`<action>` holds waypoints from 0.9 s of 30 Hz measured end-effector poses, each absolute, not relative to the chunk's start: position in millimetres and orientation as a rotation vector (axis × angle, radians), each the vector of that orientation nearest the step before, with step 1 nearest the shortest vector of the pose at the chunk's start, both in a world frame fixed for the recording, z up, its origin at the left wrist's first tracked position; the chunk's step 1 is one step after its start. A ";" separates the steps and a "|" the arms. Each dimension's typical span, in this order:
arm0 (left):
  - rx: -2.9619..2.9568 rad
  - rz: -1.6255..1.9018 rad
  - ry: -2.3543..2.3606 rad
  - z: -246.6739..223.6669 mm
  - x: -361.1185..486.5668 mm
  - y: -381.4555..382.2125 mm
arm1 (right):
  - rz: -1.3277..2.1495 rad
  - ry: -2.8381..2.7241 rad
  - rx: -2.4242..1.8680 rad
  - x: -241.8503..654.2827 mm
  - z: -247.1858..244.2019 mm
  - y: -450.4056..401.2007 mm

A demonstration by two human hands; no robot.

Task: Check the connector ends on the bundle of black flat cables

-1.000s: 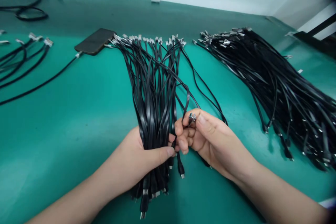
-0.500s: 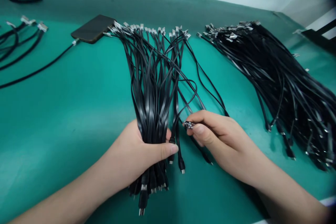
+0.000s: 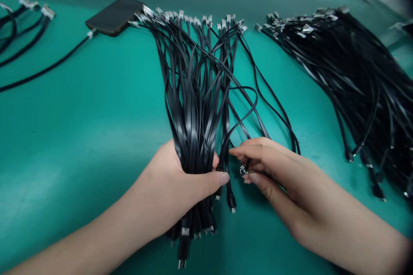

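My left hand is clamping a bundle of flat black cables above the green mat, while my right hand is pinching the metal connector of one looping cable. A larger cable pile is lying untouched to the right.

metal connector lower, cable loop wider
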State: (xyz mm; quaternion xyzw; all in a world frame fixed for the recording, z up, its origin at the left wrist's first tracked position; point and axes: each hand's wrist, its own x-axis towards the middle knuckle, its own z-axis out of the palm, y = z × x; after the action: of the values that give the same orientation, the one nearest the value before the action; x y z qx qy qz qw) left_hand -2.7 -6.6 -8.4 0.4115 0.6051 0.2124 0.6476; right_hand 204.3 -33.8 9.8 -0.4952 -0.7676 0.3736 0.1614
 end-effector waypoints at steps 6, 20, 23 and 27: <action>0.926 0.484 1.346 -7.4 -2.1 -7.1 | 0.913 -2.270 -1.355 204.2 10.7 -33.2; 0.944 0.492 1.277 -14.4 -6.5 -7.8 | 0.803 -2.291 -1.379 203.6 15.3 -34.6; 0.946 0.491 1.291 -15.8 -6.8 -8.1 | 0.794 -2.268 -1.393 205.1 16.9 -36.0; 0.955 0.500 1.276 -15.7 -7.3 -7.7 | 0.792 -2.259 -1.408 206.7 19.4 -36.0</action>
State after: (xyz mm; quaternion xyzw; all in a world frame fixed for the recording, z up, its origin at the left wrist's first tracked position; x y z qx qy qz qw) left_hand -7.3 -7.7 -15.7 0.4237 0.5664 0.2219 0.6711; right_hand 206.7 -36.0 19.4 -0.4987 -0.7998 0.2806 0.1813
